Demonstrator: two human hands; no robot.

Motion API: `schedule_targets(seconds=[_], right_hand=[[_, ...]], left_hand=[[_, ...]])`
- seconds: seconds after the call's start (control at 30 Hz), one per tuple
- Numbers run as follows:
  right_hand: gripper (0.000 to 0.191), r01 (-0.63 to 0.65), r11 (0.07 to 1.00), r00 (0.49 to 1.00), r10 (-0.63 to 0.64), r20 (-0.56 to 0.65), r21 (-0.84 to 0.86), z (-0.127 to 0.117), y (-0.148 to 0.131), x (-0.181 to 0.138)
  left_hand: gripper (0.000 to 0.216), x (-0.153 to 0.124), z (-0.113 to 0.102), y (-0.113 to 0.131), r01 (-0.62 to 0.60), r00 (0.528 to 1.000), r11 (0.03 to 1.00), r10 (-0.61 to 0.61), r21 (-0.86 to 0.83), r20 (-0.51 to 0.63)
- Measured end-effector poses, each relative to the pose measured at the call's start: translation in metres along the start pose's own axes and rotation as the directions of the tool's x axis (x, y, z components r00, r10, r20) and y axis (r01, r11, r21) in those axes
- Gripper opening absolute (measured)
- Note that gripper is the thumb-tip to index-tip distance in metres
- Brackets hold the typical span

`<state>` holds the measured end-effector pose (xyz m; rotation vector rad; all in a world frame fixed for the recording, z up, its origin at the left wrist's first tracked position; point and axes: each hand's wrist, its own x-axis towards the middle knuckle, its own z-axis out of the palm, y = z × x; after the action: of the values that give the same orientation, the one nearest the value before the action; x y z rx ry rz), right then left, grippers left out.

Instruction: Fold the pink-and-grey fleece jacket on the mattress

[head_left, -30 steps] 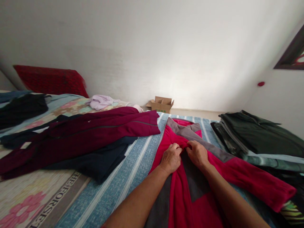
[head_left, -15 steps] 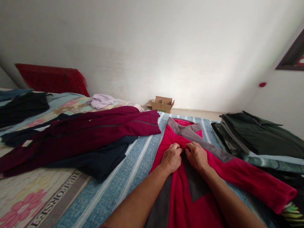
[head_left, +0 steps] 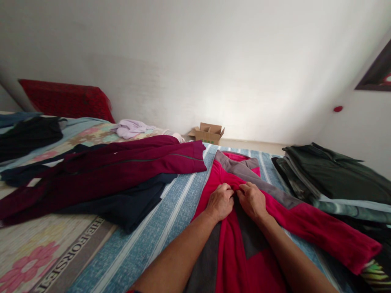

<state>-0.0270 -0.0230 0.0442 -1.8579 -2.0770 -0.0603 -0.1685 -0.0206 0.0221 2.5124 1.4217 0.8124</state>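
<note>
A red and grey jacket [head_left: 235, 244] lies spread on the blue striped bedding, its collar toward the wall and one sleeve stretched to the right. My left hand [head_left: 221, 200] is closed on the fabric at the middle of the chest. Close beside it, my right hand [head_left: 251, 198] also grips the front, fingers curled inward. The fingertips of both hands nearly meet, and what lies under them is partly hidden. Left of the jacket, a maroon zip-up jacket [head_left: 122, 167] is laid over dark navy clothing [head_left: 122, 203].
A stack of folded dark clothes [head_left: 330, 175] stands at the right. Beyond the bed's far edge sits an open cardboard box [head_left: 209, 134] by the wall. A pale lilac cloth [head_left: 131, 128], black clothing [head_left: 30, 138] and a red covered panel [head_left: 67, 99] are at the far left.
Both hands stay on the red and grey jacket with almost no movement. The view has shifted very slightly.
</note>
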Motion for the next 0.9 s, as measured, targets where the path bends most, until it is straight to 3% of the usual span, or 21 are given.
schedule_targets(seconds=[0.2,0.37,0.5,0.9], right_hand=[[0.021,0.005,1.0,1.0,-0.005,-0.002,-0.016,0.0,-0.0008,-0.0005],[0.021,0.002,1.0,1.0,-0.002,-0.004,-0.004,0.0003,0.0005,0.0001],[0.019,-0.007,1.0,1.0,0.008,-0.016,0.018,0.001,0.0028,0.0011],[0.019,-0.03,0.998,0.999,0.031,-0.015,0.051,0.0029,0.0058,0.0003]], left_hand=[[0.021,0.0006,0.0016,0.0001,0.006,1.0,1.0,-0.007,-0.02,-0.03],[0.014,-0.0006,-0.0007,0.0001,0.018,1.0,0.998,-0.02,-0.062,-0.02],[0.023,-0.0017,-0.0021,0.0008,0.04,0.999,0.995,-0.041,-0.087,-0.008],[0.021,0.0023,-0.0002,0.0045,0.244,0.962,0.968,-0.249,-0.057,-0.113]])
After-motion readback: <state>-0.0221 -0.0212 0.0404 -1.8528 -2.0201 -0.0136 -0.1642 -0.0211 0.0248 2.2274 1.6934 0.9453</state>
